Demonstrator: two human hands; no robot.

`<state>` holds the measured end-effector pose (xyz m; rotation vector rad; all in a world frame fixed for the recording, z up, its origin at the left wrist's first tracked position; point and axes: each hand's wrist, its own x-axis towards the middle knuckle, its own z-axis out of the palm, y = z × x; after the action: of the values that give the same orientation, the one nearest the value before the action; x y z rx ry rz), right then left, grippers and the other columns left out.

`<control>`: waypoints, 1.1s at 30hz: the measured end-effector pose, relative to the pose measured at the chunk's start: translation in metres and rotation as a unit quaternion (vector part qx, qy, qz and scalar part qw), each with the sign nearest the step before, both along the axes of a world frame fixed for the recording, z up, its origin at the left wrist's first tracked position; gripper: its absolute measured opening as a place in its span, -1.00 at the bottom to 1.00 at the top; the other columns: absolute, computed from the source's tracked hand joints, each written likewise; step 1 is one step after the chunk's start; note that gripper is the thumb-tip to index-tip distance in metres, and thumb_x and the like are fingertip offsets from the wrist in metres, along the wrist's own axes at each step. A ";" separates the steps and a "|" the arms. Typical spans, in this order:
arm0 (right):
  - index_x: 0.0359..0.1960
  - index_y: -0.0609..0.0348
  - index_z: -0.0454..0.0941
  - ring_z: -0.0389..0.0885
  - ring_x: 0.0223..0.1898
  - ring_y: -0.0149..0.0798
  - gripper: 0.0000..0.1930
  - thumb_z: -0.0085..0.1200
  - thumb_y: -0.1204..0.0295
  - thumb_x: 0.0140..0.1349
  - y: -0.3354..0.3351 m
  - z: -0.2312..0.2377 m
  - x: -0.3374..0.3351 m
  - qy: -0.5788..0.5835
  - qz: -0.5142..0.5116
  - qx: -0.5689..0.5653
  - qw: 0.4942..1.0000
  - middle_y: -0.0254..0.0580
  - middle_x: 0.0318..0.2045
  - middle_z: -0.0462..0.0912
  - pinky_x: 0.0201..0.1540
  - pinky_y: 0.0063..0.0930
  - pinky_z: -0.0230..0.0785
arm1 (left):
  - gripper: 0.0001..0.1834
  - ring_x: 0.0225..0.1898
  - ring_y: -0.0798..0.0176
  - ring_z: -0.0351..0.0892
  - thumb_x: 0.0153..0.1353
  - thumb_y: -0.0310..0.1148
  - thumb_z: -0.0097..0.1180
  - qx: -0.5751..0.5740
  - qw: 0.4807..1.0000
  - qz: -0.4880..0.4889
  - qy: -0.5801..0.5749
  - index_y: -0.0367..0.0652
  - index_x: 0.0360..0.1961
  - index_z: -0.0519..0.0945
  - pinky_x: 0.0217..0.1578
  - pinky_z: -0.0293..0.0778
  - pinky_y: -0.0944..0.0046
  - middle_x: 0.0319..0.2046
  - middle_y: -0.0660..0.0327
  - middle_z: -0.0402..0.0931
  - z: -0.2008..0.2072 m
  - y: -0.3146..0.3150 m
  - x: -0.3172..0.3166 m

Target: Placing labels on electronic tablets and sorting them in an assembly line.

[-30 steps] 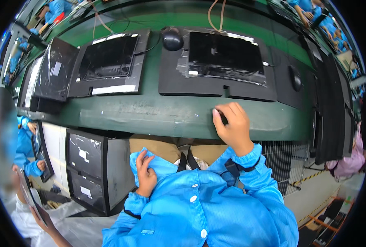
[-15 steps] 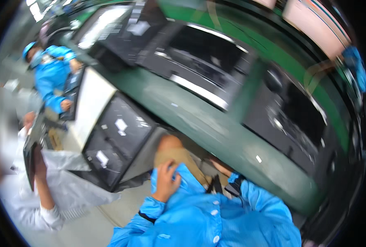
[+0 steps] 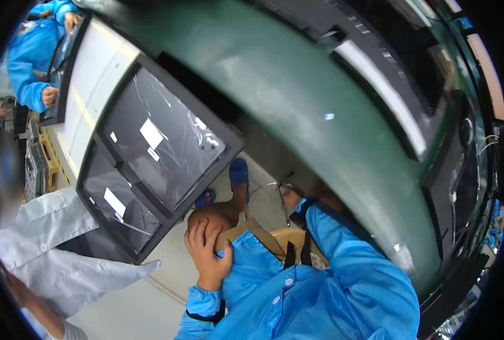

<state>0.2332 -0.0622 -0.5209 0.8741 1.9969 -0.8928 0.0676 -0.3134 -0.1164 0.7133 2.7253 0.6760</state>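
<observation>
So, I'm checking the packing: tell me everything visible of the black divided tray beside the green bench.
The black tray lies slanted left of the green bench. Its raised rim and divider form two compartments, each holding a dark panel under glossy clear film, with white labels. Foam or plastic, I can't tell. The left hand is near, apparently not touching.

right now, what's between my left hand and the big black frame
Pale floor shows between the left hand and the black frame, in the head view.

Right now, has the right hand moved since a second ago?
Yes: the right hand drew back off the green table, past its near edge.
</observation>
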 end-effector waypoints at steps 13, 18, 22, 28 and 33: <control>-0.06 0.25 0.69 0.68 -0.04 0.14 -0.61 0.10 0.21 0.23 0.036 -0.100 -0.070 -0.092 0.072 0.062 0.991 0.21 -0.10 0.70 0.04 0.01 0.49 | -0.61 0.25 -0.11 0.38 0.00 -0.21 0.29 0.001 0.987 0.109 -0.116 -0.05 -0.10 0.70 0.25 0.18 -0.19 0.15 0.14 0.51 0.001 -0.048 0.008; -0.06 0.24 0.69 0.68 -0.06 0.12 -0.63 0.09 0.23 0.25 0.054 -0.119 -0.080 -0.111 0.088 0.082 0.987 0.19 -0.12 0.70 0.02 -0.02 0.50 | -0.56 0.07 -0.28 0.46 -0.04 -0.31 0.32 -0.056 0.991 0.095 -0.079 -0.06 -0.04 0.72 0.04 0.38 -0.20 0.11 -0.17 0.47 -0.005 -0.047 0.018; -0.06 0.24 0.69 0.68 -0.08 0.09 -0.65 0.09 0.25 0.26 0.066 -0.126 -0.077 -0.115 0.086 0.089 0.986 0.18 -0.14 0.69 0.00 -0.05 0.50 | -0.54 -0.07 -0.30 0.51 -0.09 -0.34 0.32 -0.016 0.992 0.105 -0.069 -0.05 -0.05 0.71 -0.08 0.42 -0.20 0.00 -0.16 0.51 -0.007 -0.041 0.020; -0.06 0.22 0.69 0.69 -0.10 0.06 -0.67 0.08 0.28 0.28 0.070 -0.117 -0.072 -0.111 0.073 0.095 0.987 0.16 -0.16 0.69 -0.02 -0.08 0.51 | -0.49 -0.06 -0.28 0.51 -0.12 -0.30 0.32 -0.006 0.992 0.090 -0.090 -0.04 -0.02 0.71 -0.08 0.42 -0.21 0.01 -0.15 0.51 -0.006 -0.035 0.016; -0.05 0.21 0.69 0.69 -0.12 0.04 -0.69 0.07 0.30 0.30 0.060 -0.092 -0.084 -0.075 0.041 0.084 0.993 0.14 -0.19 0.69 -0.03 -0.11 0.51 | -0.47 0.11 -0.19 0.47 -0.04 -0.24 0.27 -0.014 0.991 0.037 -0.128 0.01 0.05 0.67 0.11 0.28 -0.28 0.09 0.00 0.53 -0.002 -0.013 0.001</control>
<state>0.1489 -0.0018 -0.6129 0.9163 1.9813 -0.6009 0.0684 -0.3262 -0.1183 0.4837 2.5300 0.6924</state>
